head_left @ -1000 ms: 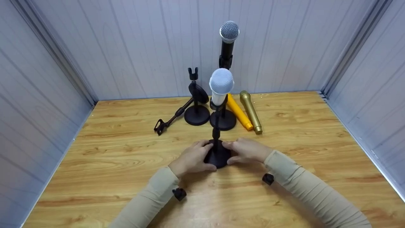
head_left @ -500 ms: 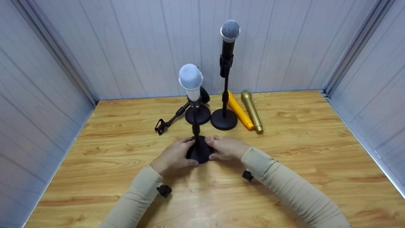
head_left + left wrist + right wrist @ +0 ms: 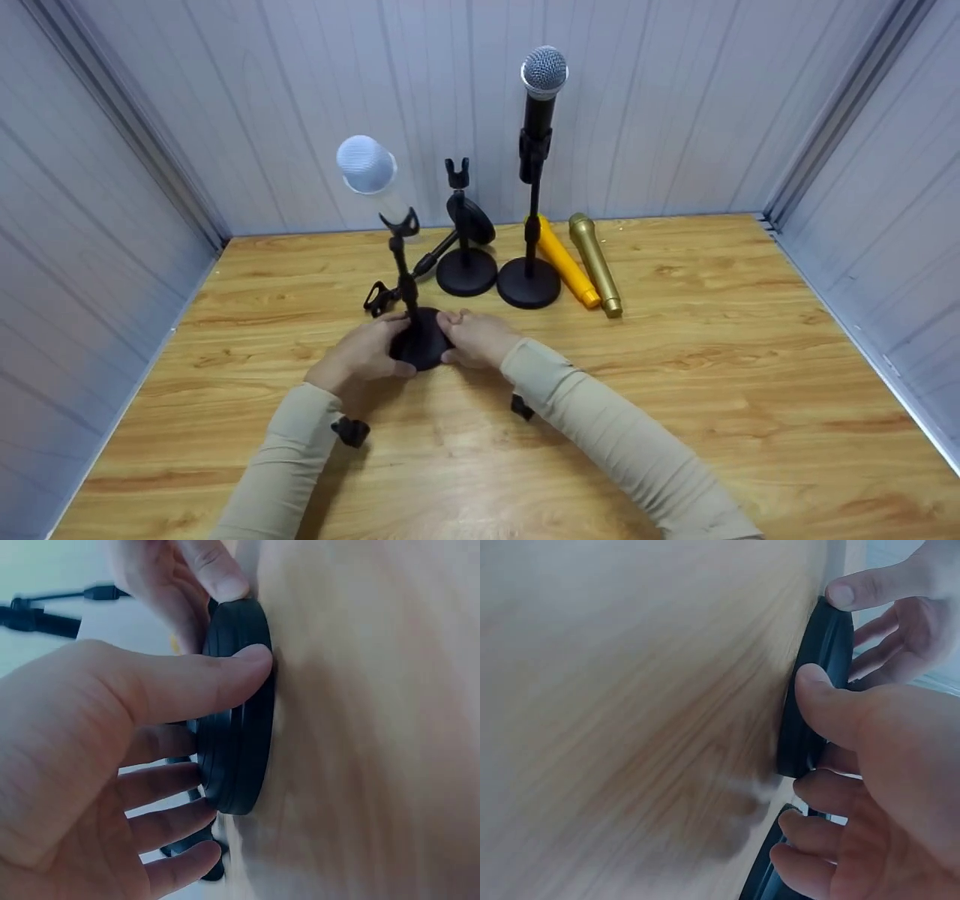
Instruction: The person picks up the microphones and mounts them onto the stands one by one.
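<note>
A white microphone (image 3: 366, 165) leans to the left in the clip of a black desktop microphone stand (image 3: 422, 346). My left hand (image 3: 358, 352) grips the left side of the stand's round base. Opposite it, my right hand (image 3: 480, 339) holds the base's right side. In the left wrist view the left thumb lies over the rim of the base (image 3: 251, 742), with the fingers on its far side. From the right wrist, the right thumb shows pressed on the edge of the base (image 3: 799, 739). The base is close over the wooden table (image 3: 600, 420).
Behind stand a second stand (image 3: 531, 283) bearing a silver-headed black microphone (image 3: 541, 82) and an unloaded black stand (image 3: 466, 274). A third stand's thin arm and clip (image 3: 381, 298) lie left of it. Orange (image 3: 566, 262) and gold (image 3: 596, 266) microphones lie to the right. Panel walls enclose the table.
Both hands have moved the stand with the white microphone leftward and slightly back, from in front of the silver-headed microphone's stand. The white microphone now leans further left. The other things have stayed put.
</note>
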A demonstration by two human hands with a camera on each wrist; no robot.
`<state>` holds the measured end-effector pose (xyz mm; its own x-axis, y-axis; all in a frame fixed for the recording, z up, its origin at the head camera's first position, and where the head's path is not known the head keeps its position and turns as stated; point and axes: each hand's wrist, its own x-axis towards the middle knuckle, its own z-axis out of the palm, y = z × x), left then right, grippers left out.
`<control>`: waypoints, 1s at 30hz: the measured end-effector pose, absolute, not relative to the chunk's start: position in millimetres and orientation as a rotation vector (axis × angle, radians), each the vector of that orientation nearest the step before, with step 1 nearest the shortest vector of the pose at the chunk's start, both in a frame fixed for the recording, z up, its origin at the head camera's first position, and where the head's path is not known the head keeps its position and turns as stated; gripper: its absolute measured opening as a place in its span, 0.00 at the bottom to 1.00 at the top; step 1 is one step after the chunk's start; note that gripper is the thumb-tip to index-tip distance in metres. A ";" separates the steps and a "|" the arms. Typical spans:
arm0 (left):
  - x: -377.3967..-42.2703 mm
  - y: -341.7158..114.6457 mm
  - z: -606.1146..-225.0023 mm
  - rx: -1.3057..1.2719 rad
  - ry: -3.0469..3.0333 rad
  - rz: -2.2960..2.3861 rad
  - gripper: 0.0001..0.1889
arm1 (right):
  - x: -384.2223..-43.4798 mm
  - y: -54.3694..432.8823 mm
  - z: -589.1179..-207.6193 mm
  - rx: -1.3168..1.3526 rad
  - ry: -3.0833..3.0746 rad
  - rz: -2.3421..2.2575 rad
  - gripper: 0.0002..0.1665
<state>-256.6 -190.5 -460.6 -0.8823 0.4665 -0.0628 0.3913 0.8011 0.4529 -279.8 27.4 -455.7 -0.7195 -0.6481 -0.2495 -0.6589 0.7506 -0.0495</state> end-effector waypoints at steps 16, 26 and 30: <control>-265.5 -235.6 -457.3 0.384 2.890 0.702 0.46 | -290.7 -34.7 -453.8 -0.901 2.734 0.141 0.43; -274.3 -238.9 -459.6 0.308 2.873 0.729 0.45 | -296.8 -47.9 -458.9 -0.779 2.773 0.151 0.41; -274.9 -240.6 -460.3 0.304 2.872 0.736 0.45 | -299.3 -49.7 -462.3 -0.783 2.779 0.130 0.42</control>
<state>-274.9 -240.6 -460.3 -0.9664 0.2349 -0.1048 0.1555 0.8581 0.4894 -299.3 -49.7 -462.3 -0.8238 -0.5019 -0.2635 -0.5242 0.8514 0.0173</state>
